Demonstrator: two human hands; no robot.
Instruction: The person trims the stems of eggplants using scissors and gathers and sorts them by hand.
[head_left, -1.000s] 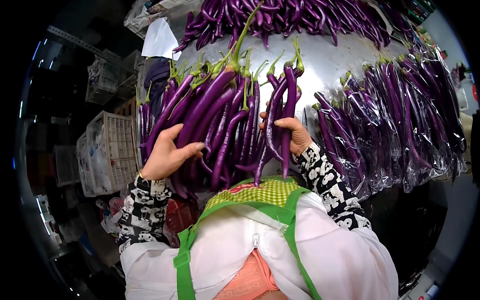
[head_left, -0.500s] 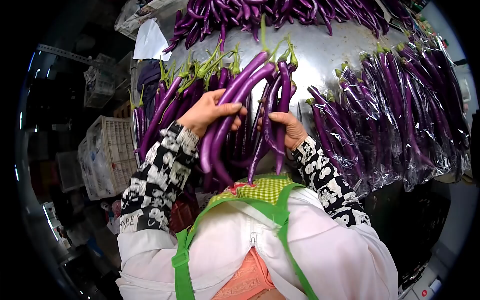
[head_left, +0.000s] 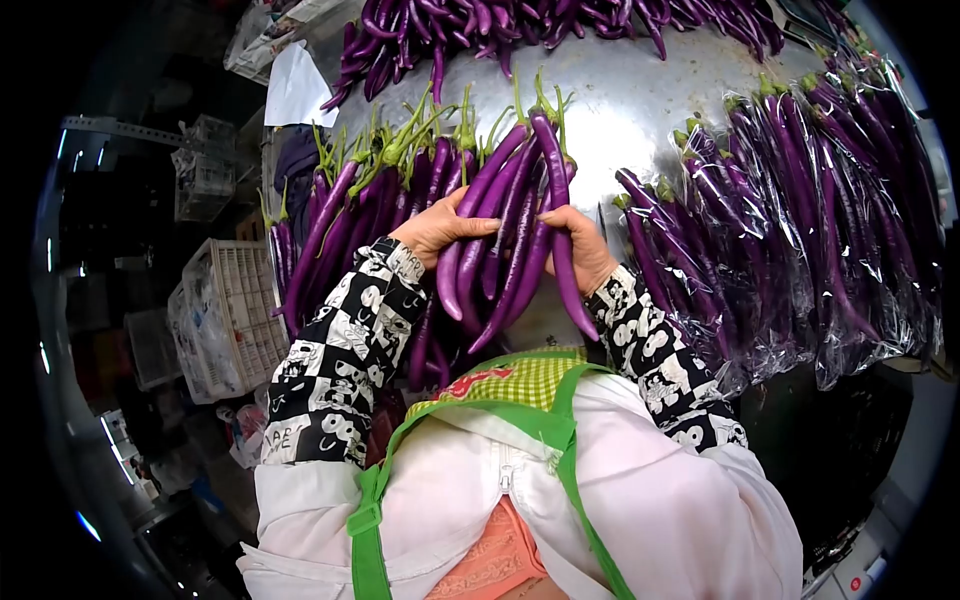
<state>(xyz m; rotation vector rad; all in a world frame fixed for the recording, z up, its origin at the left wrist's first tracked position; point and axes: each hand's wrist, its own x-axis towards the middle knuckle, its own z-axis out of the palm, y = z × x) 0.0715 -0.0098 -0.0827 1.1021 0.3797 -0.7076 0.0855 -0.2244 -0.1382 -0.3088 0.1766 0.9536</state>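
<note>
A bunch of long purple eggplants (head_left: 515, 240) is gathered between my two hands, stems pointing away from me and tips toward my apron. My left hand (head_left: 445, 228) wraps around the bunch's left side, thumb lying across the front. On the other side, my right hand (head_left: 580, 250) grips the right-hand eggplants, its thumb near the top and its other fingers mostly hidden behind them. Just left of the bunch, loose eggplants (head_left: 330, 230) with green stems lie side by side on the metal table (head_left: 620, 110).
Eggplants packed in clear plastic bags (head_left: 760, 240) line the table's right side. A large heap of eggplants (head_left: 480, 25) lies along the far edge. A white paper sheet (head_left: 297, 85) is at the back left, with a white plastic crate (head_left: 240, 310) beside the table.
My hands have drawn closer together. The eggplants that were spread in two groups now sit together in one tighter bunch.
</note>
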